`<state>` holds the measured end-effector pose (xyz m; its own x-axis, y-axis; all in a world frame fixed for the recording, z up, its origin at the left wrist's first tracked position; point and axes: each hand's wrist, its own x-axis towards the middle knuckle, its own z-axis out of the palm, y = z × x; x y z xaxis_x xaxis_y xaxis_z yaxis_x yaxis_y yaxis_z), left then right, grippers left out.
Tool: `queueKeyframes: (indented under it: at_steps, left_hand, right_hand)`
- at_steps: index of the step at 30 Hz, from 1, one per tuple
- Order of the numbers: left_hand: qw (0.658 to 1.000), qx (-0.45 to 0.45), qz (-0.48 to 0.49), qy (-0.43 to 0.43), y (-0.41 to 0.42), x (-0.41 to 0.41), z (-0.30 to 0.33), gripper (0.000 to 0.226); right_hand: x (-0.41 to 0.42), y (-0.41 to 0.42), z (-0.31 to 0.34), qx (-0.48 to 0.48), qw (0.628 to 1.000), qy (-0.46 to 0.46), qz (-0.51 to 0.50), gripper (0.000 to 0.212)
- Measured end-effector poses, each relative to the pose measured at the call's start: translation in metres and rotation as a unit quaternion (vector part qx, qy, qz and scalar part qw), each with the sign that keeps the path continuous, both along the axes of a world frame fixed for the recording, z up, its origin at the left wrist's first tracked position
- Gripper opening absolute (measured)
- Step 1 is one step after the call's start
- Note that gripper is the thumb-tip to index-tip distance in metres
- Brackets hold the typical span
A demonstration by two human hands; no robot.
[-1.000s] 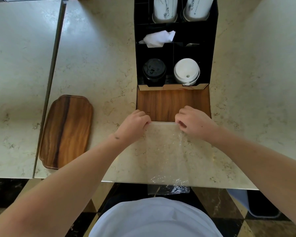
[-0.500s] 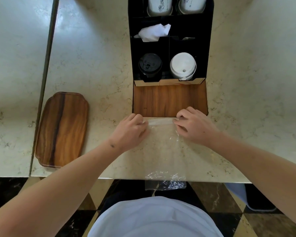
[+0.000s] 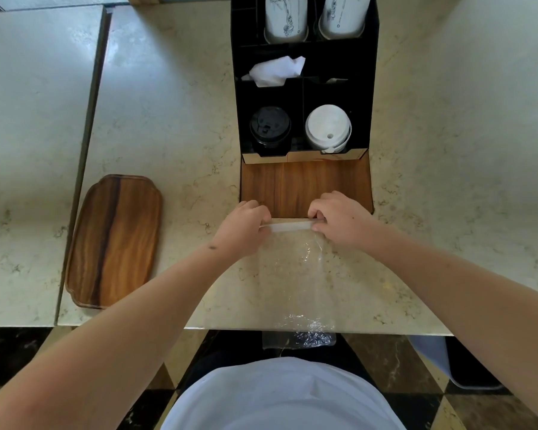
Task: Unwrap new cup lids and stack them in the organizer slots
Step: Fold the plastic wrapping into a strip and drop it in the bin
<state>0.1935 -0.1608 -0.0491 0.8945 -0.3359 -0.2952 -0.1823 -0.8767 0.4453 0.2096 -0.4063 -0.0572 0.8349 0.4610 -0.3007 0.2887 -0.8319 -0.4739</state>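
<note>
The marble surface (image 3: 174, 125) fills most of the view, with wide free room on the right of the organizer (image 3: 305, 88) and between it and the wooden tray (image 3: 115, 240) on the left. The organizer stands at the far middle; its top is cut off by the frame edge. In its near slots there is a black lids stack (image 3: 270, 125) on the left and a white lids stack (image 3: 328, 127) on the right, and a white napkin (image 3: 277, 71) sits in the slot behind. A clear plastic bag (image 3: 295, 274) lies flat on the surface in front of the organizer's wooden front panel, and its near end hangs over the surface edge. It looks empty, but the plastic is hard to read. The left hand (image 3: 246, 225) and the right hand (image 3: 339, 218) are both at the far end of the bag, fingers (image 3: 319, 212) curled closed and pinching its folded white edge from both sides. The fingertips are mostly hidden under the knuckles.
</note>
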Motion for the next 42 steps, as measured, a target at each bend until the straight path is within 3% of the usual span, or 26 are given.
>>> queueKeyframes:
  at_steps: [3, 10, 15, 19, 25, 30, 34, 38, 42]
  left_hand:
    - [1.000, 0.001, -0.028, -0.006, 0.003, -0.003, 0.001, 0.009]
    - [0.980, 0.017, -0.144, -0.139, 0.010, -0.020, -0.002, 0.016]
    - [0.966, 0.024, -0.168, -0.193, 0.016, -0.038, -0.014, 0.016]
    - [0.978, 0.001, -0.120, -0.168, 0.018, -0.058, -0.009, 0.021]
    - [0.995, -0.044, 0.028, -0.088, 0.003, -0.049, 0.000, 0.014]
    - [0.996, -0.031, 0.076, -0.043, -0.005, -0.036, -0.005, 0.010]
    - [0.998, -0.022, 0.059, -0.024, -0.004, -0.029, -0.006, 0.028]
    - [1.000, 0.000, 0.001, -0.027, 0.001, -0.028, -0.004, 0.011]
    - [0.997, -0.014, -0.050, -0.061, 0.007, -0.031, -0.002, 0.009]
  right_hand:
    - [0.000, -0.001, 0.000, -0.006, 1.000, -0.020, 0.008, 0.001]
    - [-0.018, -0.007, 0.005, -0.025, 0.980, -0.128, 0.153, 0.013]
    - [-0.035, -0.020, 0.004, -0.049, 0.976, -0.147, 0.151, 0.026]
    - [-0.046, -0.025, 0.008, -0.031, 0.982, -0.142, 0.119, 0.030]
    - [-0.031, -0.001, 0.012, -0.035, 0.995, -0.077, 0.045, 0.024]
    - [-0.011, 0.011, 0.013, -0.041, 0.998, 0.008, 0.051, 0.001]
    - [-0.005, 0.012, 0.010, -0.052, 0.996, 0.028, 0.061, 0.007]
    - [-0.006, 0.010, 0.009, -0.061, 0.994, 0.016, 0.088, 0.005]
    - [-0.012, 0.007, 0.009, -0.052, 0.993, -0.007, 0.105, 0.008]
